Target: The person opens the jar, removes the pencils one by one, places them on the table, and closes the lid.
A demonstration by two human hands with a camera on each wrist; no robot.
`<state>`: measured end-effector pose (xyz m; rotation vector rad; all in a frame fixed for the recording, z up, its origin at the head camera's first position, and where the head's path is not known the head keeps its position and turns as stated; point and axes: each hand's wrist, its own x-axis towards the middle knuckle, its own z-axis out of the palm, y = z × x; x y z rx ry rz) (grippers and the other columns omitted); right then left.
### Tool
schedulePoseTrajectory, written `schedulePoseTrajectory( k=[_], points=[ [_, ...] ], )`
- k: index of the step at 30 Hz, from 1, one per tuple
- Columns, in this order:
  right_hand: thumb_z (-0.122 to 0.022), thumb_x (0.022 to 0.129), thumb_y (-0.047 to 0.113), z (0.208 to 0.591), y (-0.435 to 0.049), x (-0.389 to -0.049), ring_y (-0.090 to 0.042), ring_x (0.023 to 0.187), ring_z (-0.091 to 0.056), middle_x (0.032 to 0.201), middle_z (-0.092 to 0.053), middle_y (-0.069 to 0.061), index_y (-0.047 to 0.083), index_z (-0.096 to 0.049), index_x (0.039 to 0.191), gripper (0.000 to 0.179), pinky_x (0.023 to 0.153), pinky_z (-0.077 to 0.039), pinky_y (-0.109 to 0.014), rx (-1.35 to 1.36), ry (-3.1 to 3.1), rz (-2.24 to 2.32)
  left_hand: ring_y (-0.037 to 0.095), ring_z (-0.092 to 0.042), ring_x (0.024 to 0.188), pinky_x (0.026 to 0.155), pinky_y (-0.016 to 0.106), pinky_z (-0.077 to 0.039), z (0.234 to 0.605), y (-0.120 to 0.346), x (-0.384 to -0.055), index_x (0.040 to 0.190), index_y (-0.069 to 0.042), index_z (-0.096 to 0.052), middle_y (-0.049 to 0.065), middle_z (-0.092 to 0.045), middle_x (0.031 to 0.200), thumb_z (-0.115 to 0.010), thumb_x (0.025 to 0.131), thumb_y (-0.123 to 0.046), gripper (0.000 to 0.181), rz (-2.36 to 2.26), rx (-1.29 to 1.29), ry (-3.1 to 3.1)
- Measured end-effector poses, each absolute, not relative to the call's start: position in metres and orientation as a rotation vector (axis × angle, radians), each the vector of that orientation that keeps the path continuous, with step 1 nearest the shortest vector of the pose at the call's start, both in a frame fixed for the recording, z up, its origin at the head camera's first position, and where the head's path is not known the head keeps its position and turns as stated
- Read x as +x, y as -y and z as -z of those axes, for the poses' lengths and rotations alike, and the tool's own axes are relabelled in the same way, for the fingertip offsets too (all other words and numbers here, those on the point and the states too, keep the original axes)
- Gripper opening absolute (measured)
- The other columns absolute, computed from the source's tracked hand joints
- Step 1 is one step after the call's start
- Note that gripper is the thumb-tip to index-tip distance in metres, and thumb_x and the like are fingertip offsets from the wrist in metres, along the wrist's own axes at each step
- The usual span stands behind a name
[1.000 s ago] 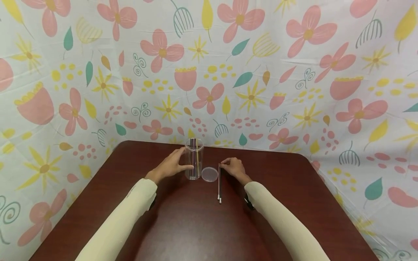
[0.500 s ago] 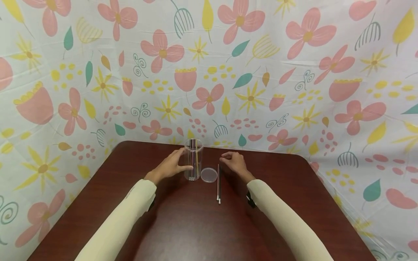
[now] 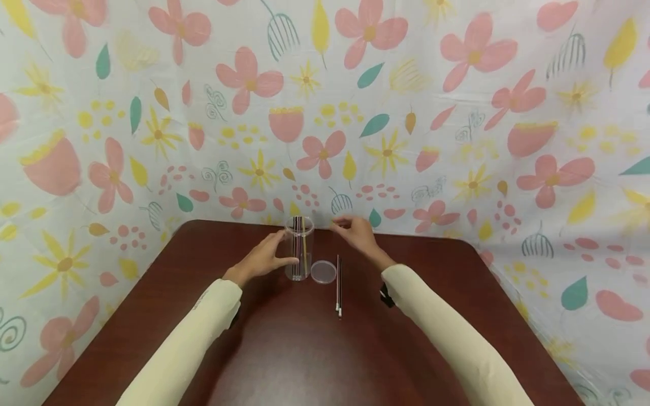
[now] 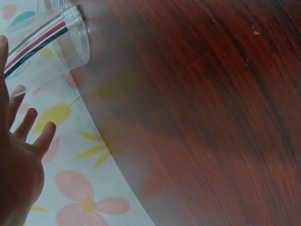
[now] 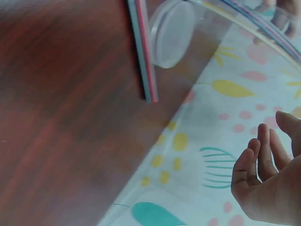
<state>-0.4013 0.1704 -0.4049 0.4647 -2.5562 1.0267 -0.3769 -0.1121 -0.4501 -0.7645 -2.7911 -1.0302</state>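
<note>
A tall clear plastic jar (image 3: pixel 308 243) stands on the table with several pencils (image 3: pixel 296 251) upright inside, one of them yellow. My left hand (image 3: pixel 261 258) holds it from the left, thumb across the near side and fingers behind. In the left wrist view, the jar's base (image 4: pixel 84 40) shows beyond the fingertips. Right of the jar lies its round clear lid (image 3: pixel 323 273). Two dark striped pencils (image 3: pixel 338 285) lie side by side just past the lid. My right hand (image 3: pixel 359 235) hovers above their far ends, fingers loosely bent, with nothing in its grasp.
Everything stands on a dark red-brown wooden table (image 3: pixel 294 344). A white cloth with a flower print (image 3: pixel 325 113) hangs behind the table's far edge and along both sides.
My right hand has left the far ends of the two pencils and risen up and slightly left toward the jar. The left hand stays at the jar; the pencils still lie on the table.
</note>
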Motion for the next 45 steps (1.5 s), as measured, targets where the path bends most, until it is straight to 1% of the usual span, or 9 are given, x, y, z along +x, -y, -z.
schedulePoseTrajectory(
  k=[4, 11, 17, 24, 27, 32, 37, 41, 45],
  points=[
    [-0.069, 0.089, 0.032, 0.388, -0.162, -0.401, -0.017, 0.088, -0.068, 0.099, -0.073, -0.003, 0.014, -0.073, 0.106, 0.025, 0.070, -0.055, -0.034, 0.538, 2.532, -1.015, 0.019, -0.036, 0.133, 0.105, 0.049, -0.036, 0.449, 0.113, -0.378, 0.143, -0.027, -0.035, 0.000, -0.042, 0.141, -0.073, 0.080, -0.051, 0.078, 1.050, -0.746, 2.777],
    [-0.069, 0.089, 0.032, 0.372, -0.153, -0.399, -0.016, 0.086, -0.067, 0.097, -0.072, -0.001, 0.016, -0.073, 0.105, 0.024, 0.064, -0.053, -0.033, 0.545, 2.530, -1.000, 0.019, -0.038, 0.132, 0.103, 0.048, -0.038, 0.452, 0.112, -0.380, 0.143, -0.027, -0.035, 0.001, -0.043, 0.141, -0.072, 0.079, -0.053, 0.078, 1.038, -0.764, 2.788],
    [-0.070, 0.088, 0.035, 0.361, -0.139, -0.398, -0.012, 0.086, -0.066, 0.095, -0.072, 0.003, 0.017, -0.074, 0.105, 0.024, 0.066, -0.052, -0.031, 0.587, 2.522, -0.992, 0.020, -0.039, 0.131, 0.103, 0.049, -0.038, 0.453, 0.111, -0.382, 0.143, -0.026, -0.036, 0.002, -0.044, 0.139, -0.073, 0.078, -0.053, 0.079, 1.049, -0.742, 2.789],
    [-0.073, 0.087, 0.029, 0.356, -0.122, -0.395, -0.013, 0.083, -0.066, 0.092, -0.072, 0.002, 0.016, -0.075, 0.100, 0.018, 0.062, -0.052, -0.030, 0.660, 2.525, -0.958, 0.020, -0.039, 0.131, 0.104, 0.049, -0.037, 0.454, 0.112, -0.383, 0.143, -0.026, -0.035, 0.002, -0.044, 0.139, -0.073, 0.079, -0.053, 0.079, 1.059, -0.739, 2.795],
    [-0.073, 0.087, 0.029, 0.356, -0.117, -0.394, -0.014, 0.083, -0.066, 0.091, -0.072, 0.001, 0.017, -0.076, 0.098, 0.017, 0.063, -0.052, -0.029, 0.684, 2.543, -0.948, 0.020, -0.038, 0.131, 0.103, 0.049, -0.037, 0.454, 0.112, -0.384, 0.143, -0.026, -0.034, 0.002, -0.043, 0.139, -0.072, 0.079, -0.054, 0.079, 1.054, -0.746, 2.794],
    [-0.072, 0.087, 0.025, 0.358, -0.112, -0.395, -0.016, 0.086, -0.067, 0.095, -0.072, 0.001, 0.016, -0.076, 0.100, 0.016, 0.066, -0.054, -0.031, 0.714, 2.565, -0.960, 0.019, -0.038, 0.132, 0.103, 0.049, -0.037, 0.454, 0.111, -0.384, 0.143, -0.029, -0.034, 0.000, -0.043, 0.139, -0.071, 0.079, -0.055, 0.079, 1.058, -0.756, 2.794],
    [-0.072, 0.087, 0.022, 0.360, -0.110, -0.397, -0.016, 0.086, -0.067, 0.096, -0.072, 0.001, 0.015, -0.076, 0.100, 0.015, 0.066, -0.054, -0.030, 0.741, 2.559, -0.940, 0.019, -0.038, 0.131, 0.103, 0.049, -0.038, 0.453, 0.111, -0.383, 0.144, -0.029, -0.033, 0.000, -0.043, 0.139, -0.071, 0.079, -0.056, 0.080, 1.059, -0.754, 2.798],
    [-0.073, 0.086, 0.024, 0.362, -0.109, -0.398, -0.017, 0.090, -0.066, 0.098, -0.072, 0.003, 0.018, -0.076, 0.098, 0.013, 0.068, -0.054, -0.030, 0.730, 2.550, -0.932, 0.020, -0.038, 0.131, 0.102, 0.049, -0.038, 0.452, 0.112, -0.382, 0.144, -0.028, -0.033, 0.001, -0.043, 0.139, -0.071, 0.079, -0.056, 0.081, 1.048, -0.750, 2.800],
    [-0.075, 0.085, 0.026, 0.363, -0.108, -0.397, -0.023, 0.096, -0.065, 0.098, -0.072, 0.003, 0.021, -0.077, 0.094, 0.011, 0.072, -0.053, -0.032, 0.715, 2.530, -0.943, 0.022, -0.039, 0.131, 0.101, 0.049, -0.039, 0.452, 0.112, -0.382, 0.146, -0.026, -0.031, 0.003, -0.043, 0.139, -0.070, 0.079, -0.057, 0.083, 1.040, -0.742, 2.810]
  ],
)
